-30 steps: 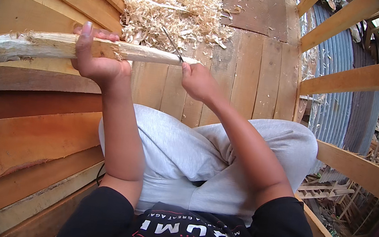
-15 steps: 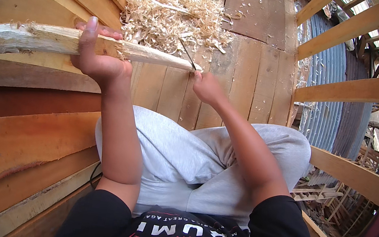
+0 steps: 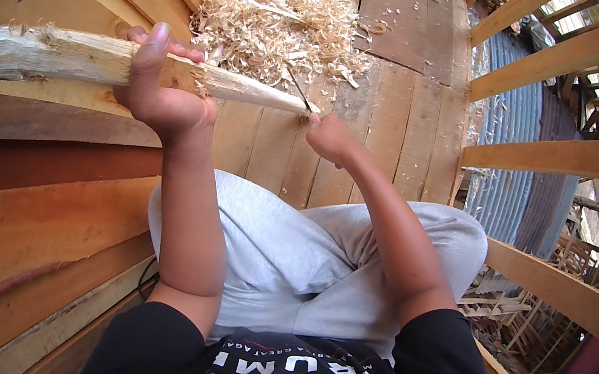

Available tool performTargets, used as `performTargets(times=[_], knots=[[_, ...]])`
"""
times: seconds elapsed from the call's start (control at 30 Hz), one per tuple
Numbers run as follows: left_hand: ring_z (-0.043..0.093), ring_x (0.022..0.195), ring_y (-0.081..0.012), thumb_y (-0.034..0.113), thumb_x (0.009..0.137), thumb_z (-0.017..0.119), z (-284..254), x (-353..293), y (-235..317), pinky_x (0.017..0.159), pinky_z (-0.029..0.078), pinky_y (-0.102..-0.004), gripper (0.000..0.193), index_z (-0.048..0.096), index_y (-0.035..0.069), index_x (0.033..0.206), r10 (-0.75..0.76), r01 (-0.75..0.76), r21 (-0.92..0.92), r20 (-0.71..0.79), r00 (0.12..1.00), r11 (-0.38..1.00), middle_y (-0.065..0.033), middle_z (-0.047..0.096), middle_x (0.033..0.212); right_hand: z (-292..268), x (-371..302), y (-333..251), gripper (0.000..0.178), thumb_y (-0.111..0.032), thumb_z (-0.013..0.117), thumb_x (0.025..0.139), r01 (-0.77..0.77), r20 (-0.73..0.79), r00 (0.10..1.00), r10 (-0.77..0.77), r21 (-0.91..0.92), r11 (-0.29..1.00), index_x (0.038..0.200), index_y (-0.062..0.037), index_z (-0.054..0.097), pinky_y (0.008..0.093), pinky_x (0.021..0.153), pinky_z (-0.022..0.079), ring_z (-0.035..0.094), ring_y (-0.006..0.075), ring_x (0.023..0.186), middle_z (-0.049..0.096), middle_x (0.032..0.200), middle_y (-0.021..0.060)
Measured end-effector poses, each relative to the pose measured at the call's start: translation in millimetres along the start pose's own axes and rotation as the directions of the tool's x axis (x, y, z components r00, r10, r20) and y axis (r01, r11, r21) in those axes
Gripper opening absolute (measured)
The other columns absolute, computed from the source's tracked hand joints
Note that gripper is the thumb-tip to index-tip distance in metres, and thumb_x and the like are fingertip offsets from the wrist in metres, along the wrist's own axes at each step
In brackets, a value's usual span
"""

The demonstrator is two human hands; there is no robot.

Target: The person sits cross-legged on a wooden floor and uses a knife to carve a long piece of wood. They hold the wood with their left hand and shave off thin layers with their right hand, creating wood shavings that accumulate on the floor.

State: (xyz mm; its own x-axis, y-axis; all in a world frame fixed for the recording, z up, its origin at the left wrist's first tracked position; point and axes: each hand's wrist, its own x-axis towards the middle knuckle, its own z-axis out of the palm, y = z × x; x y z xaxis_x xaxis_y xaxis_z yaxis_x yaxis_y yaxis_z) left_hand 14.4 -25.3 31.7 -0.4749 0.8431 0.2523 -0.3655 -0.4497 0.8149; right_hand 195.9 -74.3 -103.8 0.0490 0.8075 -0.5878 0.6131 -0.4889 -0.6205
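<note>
A long, pale, partly shaved wooden pole [image 3: 251, 91] runs from the left rim to a narrow tip near the middle of the view. My left hand [image 3: 166, 101] grips it from below, thumb up over the near side and fingertips showing on the far side. At the thin end, my right hand [image 3: 333, 140] is closed round the handle of a knife [image 3: 298, 87]. Its slim dark blade slants up and left across the tip. The handle is hidden inside the fist. Rough, fuzzy fibres stick up along the pole's thicker left part.
Curled wood shavings [image 3: 276, 27] lie heaped on the plank floor [image 3: 380, 133] beyond the pole. A board wall [image 3: 47, 186] stands close on my left, and wooden rails [image 3: 556, 156] on my right. Past the rails is corrugated metal sheeting [image 3: 510, 132]. My crossed legs [image 3: 277, 237] are below my hands.
Both hands keep their holds. The left hand appears slightly farther right, and the knife still crosses the pole's tip. The whole view has shifted a little.
</note>
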Motion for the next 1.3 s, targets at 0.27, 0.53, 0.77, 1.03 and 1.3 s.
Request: performTargets(times=[0.27,0.53,0.77,1.03,1.3], knots=[[0.050,0.048,-0.0150,0.014,0.073,0.068,3,-4,1,0.052,0.047,-0.0304,0.021,0.051,0.008,0.084,0.067,-0.068,-0.047,-0.025,0.997,0.997,-0.0028,0.047,0.063,-10,-25,12,0.049,-0.030,0.041,0.099,-0.119,0.174,0.976,0.128,-0.060,0.991,0.096,0.0160,0.060,0.0502,0.062,0.053,0.066,0.0429,0.074,0.065,0.090,0.0309],[0.052,0.048,-0.0166,0.012,0.072,0.067,-1,-3,-1,0.051,0.049,-0.0316,0.021,0.051,0.006,0.083,0.060,-0.064,-0.053,-0.077,0.995,0.997,-0.0040,0.047,0.066,-4,-9,5,0.046,-0.028,0.044,0.097,-0.026,0.026,0.999,0.031,-0.158,0.987,0.096,0.0144,0.063,0.0507,0.082,0.050,0.063,0.0465,0.095,0.064,0.099,0.0340],[0.052,0.048,-0.0182,0.013,0.074,0.066,3,-11,2,0.054,0.049,-0.0326,0.020,0.051,0.006,0.084,0.103,-0.102,0.012,-0.073,0.992,0.995,-0.0040,0.047,0.059,4,-20,23,0.050,-0.030,0.043,0.098,0.016,-0.007,1.000,-0.017,-0.158,0.987,0.097,0.0165,0.062,0.0506,0.087,0.048,0.061,0.0497,0.097,0.062,0.098,0.0372],[0.054,0.045,-0.0172,0.011,0.071,0.068,-7,-3,-3,0.049,0.050,-0.0291,0.021,0.051,0.003,0.079,0.081,-0.083,-0.032,-0.076,0.994,0.996,-0.0039,0.047,0.068,5,-10,19,0.047,-0.029,0.042,0.098,0.054,-0.025,0.998,-0.061,-0.224,0.973,0.100,0.0135,0.063,0.0513,0.088,0.048,0.061,0.0474,0.101,0.062,0.102,0.0361],[0.053,0.044,-0.0167,0.006,0.073,0.065,5,-23,-1,0.048,0.050,-0.0295,0.018,0.051,0.002,0.082,0.164,-0.167,-0.035,-0.061,0.984,0.985,-0.0057,0.051,0.064,15,-18,27,0.047,-0.029,0.042,0.098,0.061,-0.092,0.991,-0.093,-0.304,0.951,0.096,0.0124,0.064,0.0517,0.086,0.048,0.061,0.0484,0.098,0.063,0.102,0.0356]])
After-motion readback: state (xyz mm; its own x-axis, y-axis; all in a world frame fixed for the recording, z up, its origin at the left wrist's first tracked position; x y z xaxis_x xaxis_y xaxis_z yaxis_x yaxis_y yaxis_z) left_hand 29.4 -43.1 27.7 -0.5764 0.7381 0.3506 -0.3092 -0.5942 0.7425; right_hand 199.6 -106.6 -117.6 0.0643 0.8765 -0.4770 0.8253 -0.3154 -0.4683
